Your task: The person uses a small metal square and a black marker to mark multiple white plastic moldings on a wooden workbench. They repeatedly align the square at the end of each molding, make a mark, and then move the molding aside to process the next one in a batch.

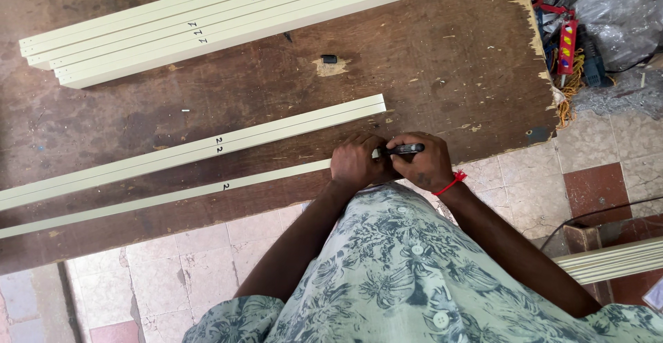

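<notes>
1. the right hand [423,163], a red thread [452,182] tied at its wrist, is curled shut around a black marker [406,149], which lies roughly level across the top of the fingers with its tip toward the left hand.
2. the left hand [356,161] is closed over the near end of a single cream strip [166,196], pressing it down at the front edge of the wooden workbench [428,60]; the two hands touch, knuckles together, and the strip's end is hidden beneath them.
3. the strip runs away from the grip to the person's left, its long axis slanting gently down toward the left edge of the view, flat on the bench and close to its front edge.
4. just beyond it, apart and nearly parallel, lies a pair of cream strips [207,147] side by side, their squared ends stopping just above the hands.
5. farther back a stack of cream strips [228,22] lies on the same slant, across the far side of the bench.
6. off the bench's right end sit red and orange tools [568,46] and crumpled plastic sheeting [615,4]; more cream strips [611,260] rest low at right over the tiled floor [525,191].
</notes>
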